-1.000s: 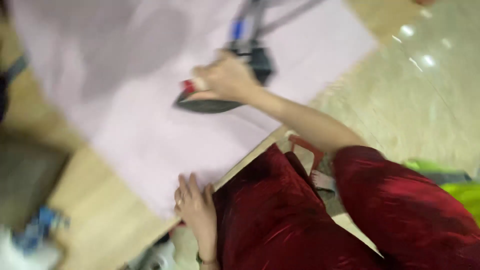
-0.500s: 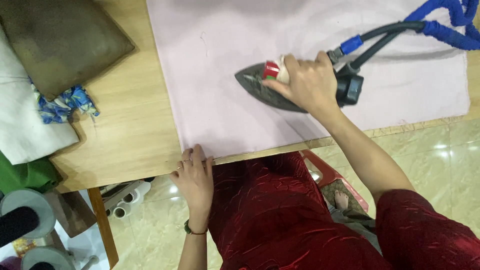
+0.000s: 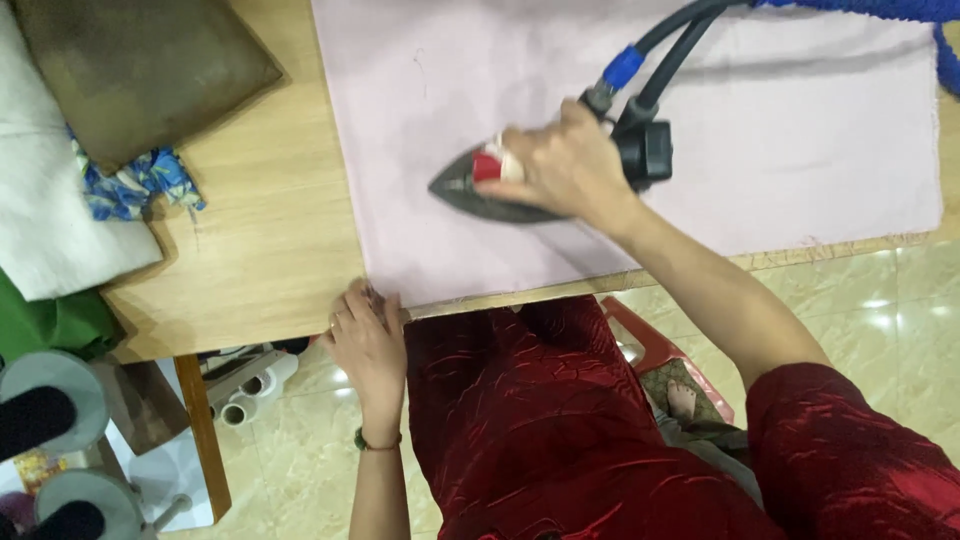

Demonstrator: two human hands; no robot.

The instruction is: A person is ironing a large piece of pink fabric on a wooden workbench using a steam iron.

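A pale pink cloth [image 3: 800, 140] lies flat on the wooden table [image 3: 260, 240]. My right hand [image 3: 565, 165] grips the handle of a dark iron [image 3: 465, 188] that rests on the cloth, its tip pointing left. A black hose with a blue collar [image 3: 640, 70] runs from the iron's back up and to the right. My left hand [image 3: 365, 335] rests at the table's near edge, fingers on the cloth's lower left corner.
At the table's left lie a brown pad [image 3: 140, 70], a blue patterned scrap [image 3: 140, 185], white fabric [image 3: 50, 230] and green fabric [image 3: 50, 325]. Grey spools [image 3: 50, 405] stand below left. A red stool [image 3: 655, 345] stands on the tiled floor.
The view has steadied and come closer. The iron has slid along the cloth under my right hand. My left hand stays at the cloth's near corner.
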